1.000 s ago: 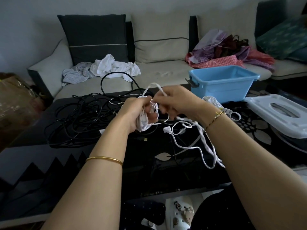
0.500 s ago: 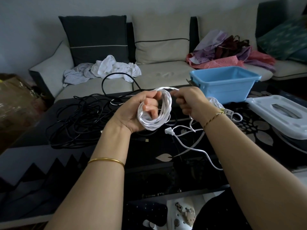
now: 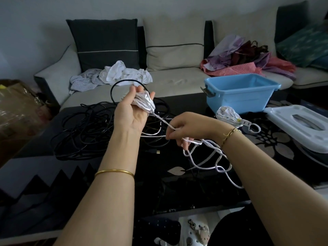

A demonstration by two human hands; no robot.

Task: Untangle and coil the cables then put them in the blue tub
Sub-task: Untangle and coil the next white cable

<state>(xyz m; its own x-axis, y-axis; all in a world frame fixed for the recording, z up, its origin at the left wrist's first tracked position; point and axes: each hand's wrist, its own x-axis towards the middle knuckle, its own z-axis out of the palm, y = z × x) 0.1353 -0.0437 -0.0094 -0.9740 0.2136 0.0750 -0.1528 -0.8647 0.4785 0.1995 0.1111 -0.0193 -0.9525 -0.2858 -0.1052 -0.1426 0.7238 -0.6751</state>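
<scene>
My left hand [image 3: 130, 112] is raised over the dark table, palm toward me, holding a coil of white cable [image 3: 144, 102] looped between its fingers and thumb. A taut strand runs from the coil down to my right hand [image 3: 186, 129], which pinches it. The uncoiled remainder of the white cable [image 3: 211, 160] hangs in loose loops below my right hand onto the table. A tangle of black cables [image 3: 83, 134] lies on the table to the left. The blue tub [image 3: 237, 101] stands at the table's far right, with nothing visible inside.
A second coiled white cable [image 3: 228, 114] lies just in front of the tub. A white lid [image 3: 300, 125] rests at the right edge. Behind the table [image 3: 44, 171] is a sofa [image 3: 174, 82] with piles of clothes [image 3: 122, 73].
My left hand has risen and turned palm toward me with the coil. My right hand has dropped lower and away from it, drawing a strand tight between them.
</scene>
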